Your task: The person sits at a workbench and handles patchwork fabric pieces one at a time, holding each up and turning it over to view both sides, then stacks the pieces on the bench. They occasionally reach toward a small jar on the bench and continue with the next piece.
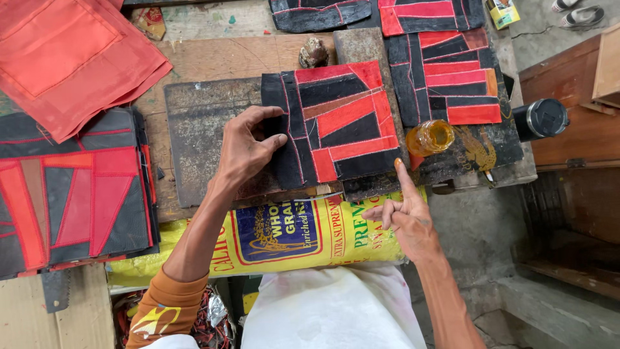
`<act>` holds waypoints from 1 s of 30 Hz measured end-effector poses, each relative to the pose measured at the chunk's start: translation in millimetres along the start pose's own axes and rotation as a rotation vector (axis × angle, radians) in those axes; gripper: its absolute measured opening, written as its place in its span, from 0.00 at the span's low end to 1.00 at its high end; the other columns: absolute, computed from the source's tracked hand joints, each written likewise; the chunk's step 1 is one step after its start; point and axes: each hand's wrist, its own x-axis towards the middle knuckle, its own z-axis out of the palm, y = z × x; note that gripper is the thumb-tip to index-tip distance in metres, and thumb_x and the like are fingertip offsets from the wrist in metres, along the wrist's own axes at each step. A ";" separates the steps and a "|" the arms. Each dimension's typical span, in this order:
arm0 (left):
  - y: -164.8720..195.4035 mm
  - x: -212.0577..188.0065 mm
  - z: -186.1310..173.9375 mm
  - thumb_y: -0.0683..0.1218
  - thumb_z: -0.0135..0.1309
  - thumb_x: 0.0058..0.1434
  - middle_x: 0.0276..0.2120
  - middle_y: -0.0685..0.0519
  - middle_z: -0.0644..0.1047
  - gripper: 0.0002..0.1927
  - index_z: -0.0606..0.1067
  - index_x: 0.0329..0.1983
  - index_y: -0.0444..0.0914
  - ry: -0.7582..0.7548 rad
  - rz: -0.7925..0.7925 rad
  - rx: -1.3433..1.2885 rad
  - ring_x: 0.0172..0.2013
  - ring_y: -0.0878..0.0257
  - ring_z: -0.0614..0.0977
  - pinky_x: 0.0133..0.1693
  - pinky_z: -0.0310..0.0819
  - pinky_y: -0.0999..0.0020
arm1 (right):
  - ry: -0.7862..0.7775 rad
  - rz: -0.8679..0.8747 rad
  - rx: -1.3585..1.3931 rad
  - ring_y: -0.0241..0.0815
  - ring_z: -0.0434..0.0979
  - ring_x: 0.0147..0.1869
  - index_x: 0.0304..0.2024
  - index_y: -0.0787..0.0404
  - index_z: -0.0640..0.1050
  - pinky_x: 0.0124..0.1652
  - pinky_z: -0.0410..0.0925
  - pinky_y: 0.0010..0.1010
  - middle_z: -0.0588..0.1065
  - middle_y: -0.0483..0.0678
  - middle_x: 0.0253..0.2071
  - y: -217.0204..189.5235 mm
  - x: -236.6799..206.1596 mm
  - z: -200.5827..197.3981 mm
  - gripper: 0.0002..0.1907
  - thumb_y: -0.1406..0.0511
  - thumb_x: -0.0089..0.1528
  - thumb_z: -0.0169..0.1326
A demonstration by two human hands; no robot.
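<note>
The left hand (pixel 248 145) rests on the black left border of a square patchwork panel of red and black leather pieces (pixel 336 123). Its fingers (pixel 274 140) are curled narrow, thumb and forefinger pressing the panel's edge flat rather than gripping it. The panel lies on a dark, worn rectangular board (pixel 197 132), which sits on the wooden work surface (pixel 219 55).

The right hand (pixel 403 216) hovers just off the panel's lower right corner and holds nothing. Its forefinger is extended, the tip smeared amber and pointing towards the panel; the remaining fingers are folded in.

A small open jar of amber liquid (pixel 431 137) stands just right of the panel, near the raised fingertip. Beyond it lies a second red and black patchwork panel (pixel 452 77), and a black cylindrical container (pixel 541 119) sits further right at the surface's edge.

At far left, a stack of similar red and black patchwork panels (pixel 71 194) lies below a pile of plain red fabric sheets (pixel 71 58). A yellow printed woven sack (pixel 290 236) hangs over the near edge of the surface. A small stone-like lump (pixel 314 53) rests above the panel.
</note>
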 end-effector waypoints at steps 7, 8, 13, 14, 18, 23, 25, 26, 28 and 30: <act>-7.2 -2.1 -3.0 0.39 0.66 0.52 0.44 0.52 0.81 0.23 0.80 0.53 0.36 0.012 0.067 -0.005 0.42 0.64 0.82 0.44 0.77 0.71 | -0.038 0.002 0.039 0.46 0.81 0.34 0.80 0.53 0.42 0.45 0.76 0.43 0.69 0.44 0.19 6.0 0.9 9.6 0.54 0.77 0.51 0.40; -8.5 -1.8 -3.3 0.39 0.66 0.52 0.44 0.52 0.81 0.23 0.80 0.52 0.36 0.010 0.071 -0.011 0.42 0.64 0.82 0.44 0.77 0.71 | -0.024 -0.001 0.036 0.46 0.81 0.33 0.80 0.53 0.42 0.44 0.77 0.42 0.69 0.45 0.19 5.9 0.9 13.0 0.55 0.78 0.50 0.39; -13.4 -2.2 -4.2 0.40 0.66 0.51 0.44 0.52 0.81 0.23 0.80 0.53 0.36 0.007 0.077 -0.019 0.42 0.65 0.82 0.44 0.77 0.71 | -0.020 0.015 -0.084 0.41 0.75 0.25 0.80 0.50 0.42 0.35 0.75 0.36 0.68 0.45 0.17 3.7 -0.3 38.2 0.56 0.79 0.49 0.39; -14.0 -2.3 -4.4 0.40 0.66 0.51 0.44 0.52 0.81 0.23 0.80 0.53 0.36 0.008 0.075 -0.018 0.41 0.65 0.82 0.44 0.77 0.71 | -0.014 0.043 -0.132 0.40 0.74 0.23 0.79 0.49 0.43 0.33 0.75 0.36 0.68 0.45 0.17 4.7 -0.9 47.2 0.56 0.79 0.50 0.40; -17.3 -3.3 -6.2 0.39 0.66 0.51 0.44 0.51 0.81 0.23 0.79 0.53 0.36 0.009 0.103 -0.037 0.42 0.64 0.82 0.45 0.77 0.70 | -0.030 0.104 -0.292 0.33 0.67 0.19 0.79 0.47 0.45 0.28 0.76 0.31 0.67 0.42 0.17 8.4 -4.9 90.2 0.52 0.79 0.53 0.38; -22.5 -3.3 -7.0 0.39 0.66 0.51 0.45 0.49 0.82 0.23 0.79 0.53 0.35 0.025 0.157 -0.025 0.44 0.62 0.83 0.46 0.78 0.69 | -0.081 0.047 -0.598 0.30 0.64 0.19 0.78 0.47 0.50 0.25 0.68 0.26 0.63 0.40 0.15 12.1 -7.0 138.9 0.49 0.79 0.54 0.38; -23.8 -3.2 -7.2 0.39 0.66 0.51 0.45 0.49 0.82 0.23 0.79 0.53 0.35 0.027 0.149 -0.028 0.44 0.62 0.84 0.46 0.78 0.69 | -0.104 -0.058 -0.746 0.31 0.63 0.19 0.77 0.48 0.52 0.24 0.66 0.27 0.62 0.41 0.14 13.9 -6.7 151.7 0.48 0.79 0.54 0.39; -24.0 -3.0 -7.1 0.39 0.66 0.51 0.45 0.49 0.82 0.23 0.79 0.52 0.35 0.026 0.139 -0.030 0.44 0.61 0.84 0.46 0.78 0.69 | -0.109 -0.116 -0.808 0.32 0.62 0.19 0.77 0.49 0.53 0.24 0.65 0.27 0.61 0.42 0.14 15.2 -6.9 156.9 0.49 0.78 0.53 0.39; -24.1 -2.9 -7.8 0.39 0.65 0.51 0.45 0.49 0.82 0.23 0.79 0.53 0.35 0.027 0.129 -0.032 0.44 0.61 0.84 0.46 0.78 0.69 | -0.147 -0.182 -0.878 0.33 0.61 0.19 0.77 0.51 0.55 0.25 0.64 0.27 0.60 0.43 0.14 17.1 -6.9 162.6 0.48 0.78 0.53 0.40; -23.4 -2.4 -7.7 0.39 0.65 0.51 0.45 0.49 0.82 0.23 0.79 0.53 0.35 0.026 0.133 -0.035 0.44 0.61 0.84 0.46 0.78 0.69 | -0.205 -0.199 -0.897 0.33 0.61 0.19 0.78 0.53 0.56 0.26 0.65 0.27 0.61 0.43 0.14 16.1 -5.5 158.2 0.48 0.78 0.53 0.41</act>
